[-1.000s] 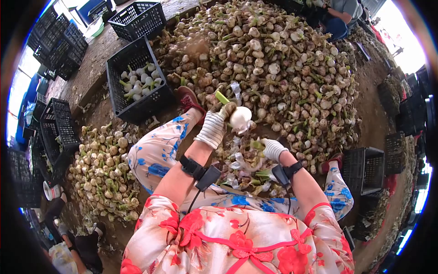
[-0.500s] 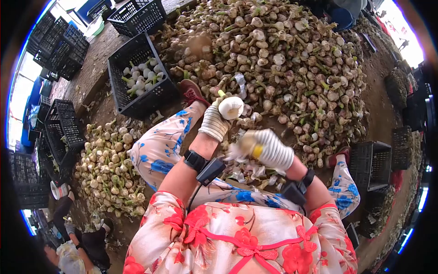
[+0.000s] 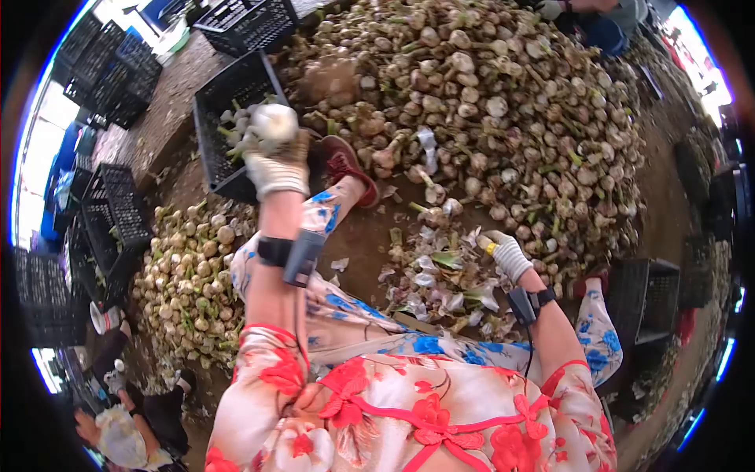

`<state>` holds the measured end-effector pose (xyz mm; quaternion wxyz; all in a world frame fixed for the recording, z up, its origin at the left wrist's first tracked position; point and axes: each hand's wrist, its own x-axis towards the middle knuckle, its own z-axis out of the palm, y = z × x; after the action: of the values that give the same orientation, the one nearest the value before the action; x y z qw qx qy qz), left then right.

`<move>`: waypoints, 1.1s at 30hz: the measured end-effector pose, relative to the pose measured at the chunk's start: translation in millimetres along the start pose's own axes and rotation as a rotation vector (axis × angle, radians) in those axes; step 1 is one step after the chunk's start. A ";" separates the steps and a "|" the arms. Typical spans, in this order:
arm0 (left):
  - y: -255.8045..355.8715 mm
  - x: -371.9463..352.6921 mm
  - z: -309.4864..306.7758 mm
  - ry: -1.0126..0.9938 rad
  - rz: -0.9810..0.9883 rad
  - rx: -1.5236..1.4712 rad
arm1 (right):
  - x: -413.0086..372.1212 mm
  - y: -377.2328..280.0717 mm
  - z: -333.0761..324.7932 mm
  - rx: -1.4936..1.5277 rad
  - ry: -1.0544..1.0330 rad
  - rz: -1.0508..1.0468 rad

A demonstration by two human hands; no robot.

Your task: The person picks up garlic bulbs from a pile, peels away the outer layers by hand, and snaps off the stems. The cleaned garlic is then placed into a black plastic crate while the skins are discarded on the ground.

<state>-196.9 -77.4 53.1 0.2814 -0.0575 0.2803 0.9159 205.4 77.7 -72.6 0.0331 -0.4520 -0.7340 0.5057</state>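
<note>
My left hand (image 3: 277, 167), in a white knitted glove, grips a peeled white garlic bulb (image 3: 275, 123) over the near right side of a black plastic crate (image 3: 206, 126). Several clean garlic bulbs (image 3: 233, 130) lie inside that crate, partly hidden by my hand. On the right, my gloved right hand (image 3: 507, 256), with yellow tape on a finger, is low beside a heap of garlic skins and leaves (image 3: 448, 283). Its fingers are curled together; whether a scrap of skin is between them I cannot make out.
A large mound of unpeeled garlic (image 3: 503, 118) spreads ahead. A smaller garlic pile (image 3: 185, 283) lies left of my leg. Black crates (image 3: 114, 212) stand at the left, another crate (image 3: 646, 303) at the right. A person (image 3: 130, 433) sits lower left; another person's hand (image 3: 550, 9) shows at top right.
My left hand has carried the garlic bulb from in front of me up and left to the crate. My right hand has moved away from it, right and slightly down.
</note>
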 end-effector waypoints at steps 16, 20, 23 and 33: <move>-205.2 -51.6 -83.3 0.270 -0.555 0.372 | 144.3 -61.6 64.8 -0.429 -0.006 0.007; -201.1 -54.4 -77.3 0.333 -0.699 0.493 | 192.0 -56.9 87.7 -0.616 -0.051 0.047; -208.1 -49.0 -96.6 0.296 -0.762 0.505 | 201.5 -54.1 75.3 -0.588 -0.017 0.071; -196.2 -63.1 -46.0 -0.375 -0.589 0.325 | 100.4 -75.7 28.9 1.076 -0.163 -0.091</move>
<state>-39.2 1.3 -63.2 0.5841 0.0782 0.3369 0.7343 83.9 121.1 -69.3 0.2247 -0.2982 -0.3908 0.8413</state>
